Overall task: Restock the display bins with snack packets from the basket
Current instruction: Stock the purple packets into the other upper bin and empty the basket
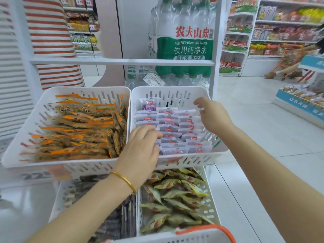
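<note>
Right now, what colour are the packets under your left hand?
Packets: pale purple and white, head view.

water pack (185, 44) reads "农夫山泉", "PURIFIED DRINKING WATER", "饮用纯净水"

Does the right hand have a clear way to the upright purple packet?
Probably yes: the right hand hovers open over the same bin, the purple packet stands uncovered at its back, and the left hand rests further forward.

Item: single view, worn on my head. Wide-angle, facing forward and down. Range: close, the upper bins (168, 88) within my arms' reach. Lower edge: basket (175, 238) rim. Right side: shop aisle (254, 111), far shelves (287, 23) blurred.
</note>
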The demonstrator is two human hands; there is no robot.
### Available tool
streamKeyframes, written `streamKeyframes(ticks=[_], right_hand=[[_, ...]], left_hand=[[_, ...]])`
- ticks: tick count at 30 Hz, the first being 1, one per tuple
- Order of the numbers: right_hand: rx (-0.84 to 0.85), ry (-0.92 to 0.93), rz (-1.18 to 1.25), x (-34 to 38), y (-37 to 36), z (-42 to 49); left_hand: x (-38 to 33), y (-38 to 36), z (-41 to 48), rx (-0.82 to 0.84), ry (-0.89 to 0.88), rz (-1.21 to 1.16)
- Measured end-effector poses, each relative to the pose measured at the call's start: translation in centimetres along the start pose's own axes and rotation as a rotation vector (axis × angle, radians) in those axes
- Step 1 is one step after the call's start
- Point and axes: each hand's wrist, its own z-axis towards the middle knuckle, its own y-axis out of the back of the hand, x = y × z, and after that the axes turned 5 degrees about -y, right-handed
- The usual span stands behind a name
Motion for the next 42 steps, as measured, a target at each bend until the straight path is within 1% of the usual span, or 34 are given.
streamKeyframes(ticks=[1,3,5,7,9,11,13,15,16,19,21,24,26,28,29,31,33,35,36,37,38,39,40,42], right_hand=[[-0.002,0.021,0.063,0.1,0.6,-2.3],[0.083,0.043,0.212,0.4,1.2,-7.5],[0.269,0.022,0.362,0.9,0.9,-12.9],[0.514,0.009,0.462,1.0,-0.3,-18.1],[0.722,-0.011,0.477,0.4,-2.8,-23.0],[0.927,-0.073,0.444,-1.2,-6.2,-27.5],[1.060,-0.151,0.371,-3.4,-10.0,-31.2],[1.087,-0.187,0.229,-5.8,-13.3,-33.8],[1.082,-0.168,0.122,-6.8,-14.6,-34.9],[1.095,-0.030,-0.233,-10.0,-18.6,-37.8],[1.076,-0.025,-0.395,-11.9,-20.7,-39.0],[1.060,-0.144,-0.494,-14.3,-22.7,-40.1],[1.109,-0.140,-0.508,-16.0,-23.8,-40.8],[1.128,-0.140,-0.430,-17.1,-24.2,-41.4],[1.110,-0.145,-0.395,-17.3,-24.2,-41.6],[1.015,-0.150,-0.380,-17.0,-24.0,-41.5],[0.867,-0.172,-0.338,-16.0,-23.6,-40.9],[0.751,-0.231,-0.135,-14.3,-23.2,-39.8],[0.739,-0.285,0.029,-13.2,-22.9,-39.1],[0.760,-0.362,0.227,-11.9,-22.5,-38.4],[0.820,-0.447,0.428,-10.6,-22.1,-37.7],[0.914,-0.505,0.592,-9.2,-21.6,-37.2],[1.025,-0.519,0.689,-7.8,-21.2,-36.7],[1.235,-0.466,0.774,-5.3,-20.6,-36.0]], left_hand=[[-0.9,0.7,-1.6,-0.014,-0.015,-0.015],[-2.5,1.8,-5.4,0.027,-0.012,-0.025],[-3.8,2.4,-9.8,0.121,0.008,-0.030],[-4.8,2.4,-14.7,0.244,0.072,-0.051],[-5.1,2.2,-19.3,0.392,0.150,-0.052],[-5.1,1.9,-23.4,0.526,0.218,-0.045],[-5.2,1.8,-26.4,0.623,0.244,-0.038],[-5.3,1.6,-28.3,0.697,0.261,-0.014],[-5.4,1.6,-29.0,0.722,0.278,0.000],[-5.3,1.3,-30.1,0.765,0.321,0.027],[-5.1,1.0,-30.4,0.810,0.345,0.044],[-4.7,0.4,-30.5,0.866,0.366,0.051],[-4.6,0.1,-30.3,0.903,0.385,0.048],[-4.4,-0.1,-30.1,0.938,0.380,0.064],[-4.4,-0.1,-30.0,0.953,0.370,0.081],[-4.2,0.0,-30.1,0.974,0.372,0.100],[-3.7,0.2,-30.5,0.982,0.408,0.092],[-3.3,0.4,-31.1,0.984,0.456,0.067],[-3.2,0.5,-31.4,0.974,0.484,0.045],[-3.1,0.7,-31.6,0.958,0.509,0.022],[-3.1,0.9,-31.8,0.939,0.525,0.005],[-3.0,1.1,-32.0,0.920,0.537,-0.006],[-2.8,1.2,-32.1,0.899,0.550,-0.019],[-2.4,1.4,-32.2,0.846,0.595,-0.058]])
